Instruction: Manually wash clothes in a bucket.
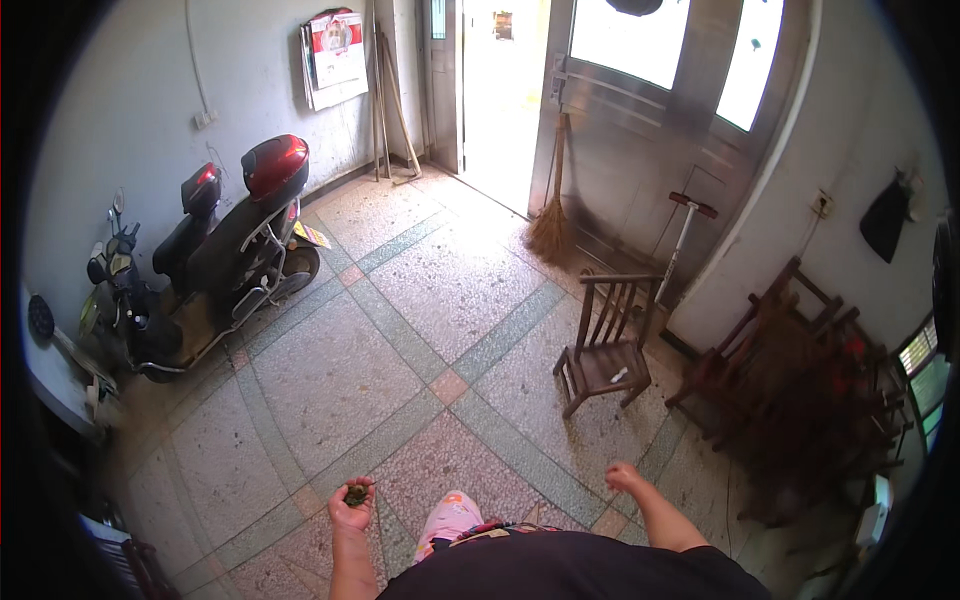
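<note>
My left hand (350,513) is held palm up at the lower middle, its fingers curled around a small dark green-brown clump (357,494). The clump's exact kind cannot be made out. Off to the right, my right hand (622,478) hangs over the floor, fingers bent inward and closed. Whatever it may hold is hidden. Nearest to it is a small dark wooden chair (607,366), beyond the hand and not touched. A small white object (619,375) lies on the chair's seat. Below my dark top one foot in a pink patterned covering (455,515) shows between the hands.
A scooter (215,260) with a red top box stands along the left wall. Stacked wooden chairs (790,370) fill the right side. A straw broom (551,230) and a long-handled squeegee (682,235) lean by the metal door (640,130). The doorway beside it stands open; wooden poles (384,100) lean nearby.
</note>
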`<state>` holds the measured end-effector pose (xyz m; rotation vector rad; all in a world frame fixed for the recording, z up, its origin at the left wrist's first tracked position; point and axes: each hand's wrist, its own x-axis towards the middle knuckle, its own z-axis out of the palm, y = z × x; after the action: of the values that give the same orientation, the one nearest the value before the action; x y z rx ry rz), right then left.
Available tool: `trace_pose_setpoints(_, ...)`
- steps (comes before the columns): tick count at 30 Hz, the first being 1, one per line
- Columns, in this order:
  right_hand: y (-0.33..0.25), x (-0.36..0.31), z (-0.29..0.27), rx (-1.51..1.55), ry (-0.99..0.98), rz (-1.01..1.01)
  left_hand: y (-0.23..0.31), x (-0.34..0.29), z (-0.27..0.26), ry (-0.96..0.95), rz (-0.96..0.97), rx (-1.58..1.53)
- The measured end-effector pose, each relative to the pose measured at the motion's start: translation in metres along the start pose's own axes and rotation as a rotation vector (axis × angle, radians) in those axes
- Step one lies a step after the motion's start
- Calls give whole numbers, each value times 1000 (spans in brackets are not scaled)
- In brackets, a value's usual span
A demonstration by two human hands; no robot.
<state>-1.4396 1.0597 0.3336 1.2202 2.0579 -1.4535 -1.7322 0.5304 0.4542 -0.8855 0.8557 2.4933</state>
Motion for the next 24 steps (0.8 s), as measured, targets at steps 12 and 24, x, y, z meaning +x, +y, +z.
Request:
trace_pose_setpoints(12, -237, 212, -99, -488, 44, -226, -16, 262, 224, 57, -79, -69)
trace_pose_setpoints(24, -368, 350, -221, -359, 63, -11, -64, 476, 607, -342, -194, 125)
